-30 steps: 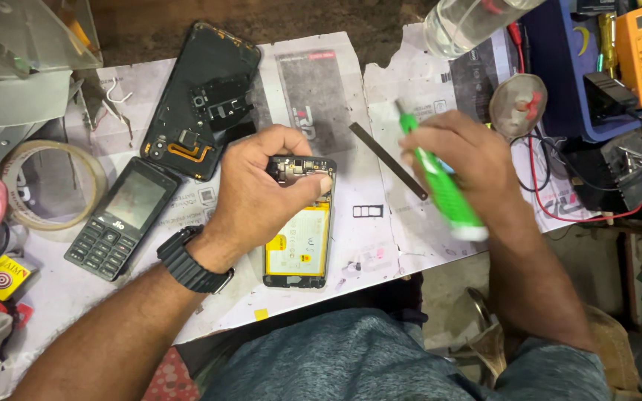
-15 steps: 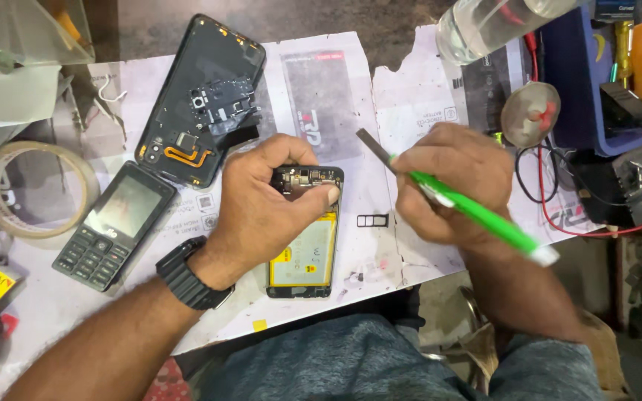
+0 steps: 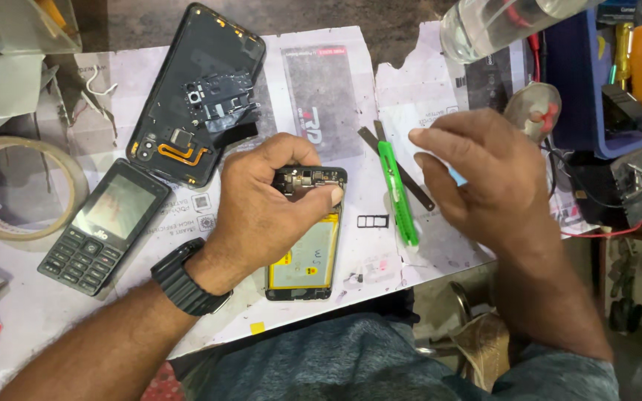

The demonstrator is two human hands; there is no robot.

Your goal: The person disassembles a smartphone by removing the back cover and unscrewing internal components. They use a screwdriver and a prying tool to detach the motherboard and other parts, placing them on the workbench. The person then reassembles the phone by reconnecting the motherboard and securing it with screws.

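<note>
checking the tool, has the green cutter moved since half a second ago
Yes. The green cutter has left the right hand and now lies on the paper, beside the small card tray, left of that hand.

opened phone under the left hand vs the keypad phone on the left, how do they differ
The opened phone has its back off, showing a yellow battery and bare circuitry; the keypad phone is closed, with screen and buttons up. The left hand grips the opened phone's top end; nothing touches the keypad phone. The opened phone lies nearly straight, the keypad phone slanted. Both are dark and lie flat on the table.
</note>
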